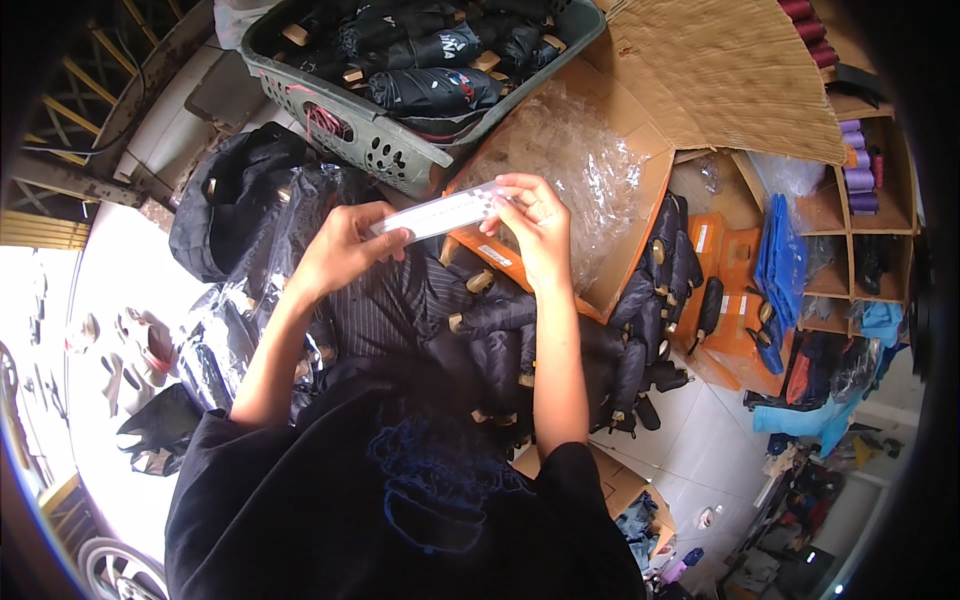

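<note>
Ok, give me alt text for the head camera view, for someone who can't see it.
Two hands, left and right, hold a clear plastic sleeve above a pile of folded black umbrellas. A grey basket of more umbrellas sits behind.

Clear plastic sleeve (440,213) between left hand (340,245) and right hand (535,225), above folded black umbrellas (500,330).

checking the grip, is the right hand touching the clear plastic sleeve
Touching: the head view shows the right hand pinching one end of the clear plastic sleeve.
</note>
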A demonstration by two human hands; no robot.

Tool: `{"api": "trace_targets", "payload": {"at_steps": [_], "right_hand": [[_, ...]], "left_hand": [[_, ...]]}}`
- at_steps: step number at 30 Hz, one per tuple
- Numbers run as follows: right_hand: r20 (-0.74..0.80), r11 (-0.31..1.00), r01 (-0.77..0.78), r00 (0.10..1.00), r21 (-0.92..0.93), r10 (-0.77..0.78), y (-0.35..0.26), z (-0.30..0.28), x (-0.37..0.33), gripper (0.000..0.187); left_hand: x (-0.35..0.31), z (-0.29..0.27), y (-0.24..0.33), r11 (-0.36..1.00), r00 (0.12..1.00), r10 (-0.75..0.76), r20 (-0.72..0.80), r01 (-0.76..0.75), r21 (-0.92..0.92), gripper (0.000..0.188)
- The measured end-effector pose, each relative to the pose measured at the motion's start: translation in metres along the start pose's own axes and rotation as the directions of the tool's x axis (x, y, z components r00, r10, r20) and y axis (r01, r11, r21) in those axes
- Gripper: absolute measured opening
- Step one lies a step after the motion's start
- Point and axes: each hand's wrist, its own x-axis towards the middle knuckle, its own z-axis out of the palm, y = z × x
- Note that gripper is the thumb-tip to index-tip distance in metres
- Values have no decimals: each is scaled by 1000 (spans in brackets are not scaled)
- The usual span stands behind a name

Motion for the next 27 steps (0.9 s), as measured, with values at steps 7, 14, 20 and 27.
{"api": "trace_targets", "payload": {"at_steps": [7,14,20,27], "right_hand": [[-69,999,-21,997,42,24,20,-1,-25,31],[-75,988,-69,994,137,80,51,4,-66,21],[-98,985,-90,990,145,105,57,-2,-79,17],[-92,988,-79,991,130,92,58,-6,-82,15]], "left_hand": [[17,-18,-10,989,997,61,-36,-65,-132,23],[27,-21,-11,991,996,90,11,-89,-103,26],[28,-15,-5,993,995,90,52,-86,-77,29],[28,-11,-5,991,992,109,68,-104,-83,26]]}}
